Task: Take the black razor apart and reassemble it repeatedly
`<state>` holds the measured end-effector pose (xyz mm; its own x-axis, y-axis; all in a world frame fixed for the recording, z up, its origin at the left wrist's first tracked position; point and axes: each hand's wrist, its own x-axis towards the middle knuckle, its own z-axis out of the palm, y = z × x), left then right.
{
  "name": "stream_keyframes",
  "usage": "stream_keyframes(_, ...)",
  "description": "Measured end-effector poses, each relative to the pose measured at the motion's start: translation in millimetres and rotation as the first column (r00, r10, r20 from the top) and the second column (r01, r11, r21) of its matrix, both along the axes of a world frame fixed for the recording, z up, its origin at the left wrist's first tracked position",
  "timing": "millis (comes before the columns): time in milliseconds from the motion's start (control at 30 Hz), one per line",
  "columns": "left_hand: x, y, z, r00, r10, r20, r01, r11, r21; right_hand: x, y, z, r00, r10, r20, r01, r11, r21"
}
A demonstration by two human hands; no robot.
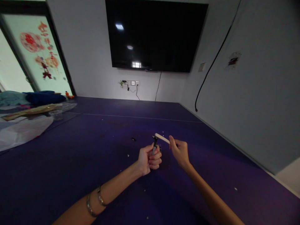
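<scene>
My left hand [150, 159] is closed around a slim black-and-grey tool [155, 147], held upright with its dark narrow top above the fist. Its exact kind cannot be made out. My right hand [180, 151] pinches the near end of a pale, flat-looking stick [162, 137] with a rounded tip. The stick points left, and its tip is at the tool's top; whether they touch is unclear. A small black piece [133, 139] lies on the purple surface to the left of the hands. Something dark shows just behind my left fist, partly hidden.
White crumbs [128, 155] dot the purple surface [93, 168]. At far left lie clear plastic sheeting [28, 128], a wooden strip [35, 111] and dark blue cloth [47, 97]. A black cable [212, 64] hangs down the right wall. A television [157, 34] is mounted ahead.
</scene>
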<state>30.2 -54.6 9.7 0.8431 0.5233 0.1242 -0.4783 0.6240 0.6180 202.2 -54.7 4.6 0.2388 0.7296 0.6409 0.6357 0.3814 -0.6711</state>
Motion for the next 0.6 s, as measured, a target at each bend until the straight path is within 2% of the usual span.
stream_keyframes(133,-1.5,2.1,1.4,1.000,0.014,0.001,-0.014,1.000,0.021,5.2,1.8,-4.8,0.999,0.005,0.033,-0.006,1.000,0.016)
stream_keyframes(233,-1.7,3.7,0.0,1.000,0.019,0.023,-0.019,1.000,0.018,4.8,1.1,-5.7,1.000,0.004,-0.004,-0.004,1.000,0.005)
stream_keyframes(367,-0.5,0.5,-1.5,0.999,-0.045,0.027,0.044,0.998,0.033,-3.0,-0.1,-6.6,0.997,0.019,-0.080,-0.019,1.000,0.003)
stream_keyframes(467,-0.6,-2.1,1.0,0.997,-0.071,0.017,0.070,0.996,0.057,-2.5,2.7,-16.3,0.996,0.035,-0.084,-0.037,0.999,-0.021)
stream_keyframes(600,-2.0,1.4,4.5,1.000,-0.002,-0.008,0.003,0.991,0.134,9.0,6.0,-22.6,0.994,0.024,-0.110,-0.030,0.998,-0.050)
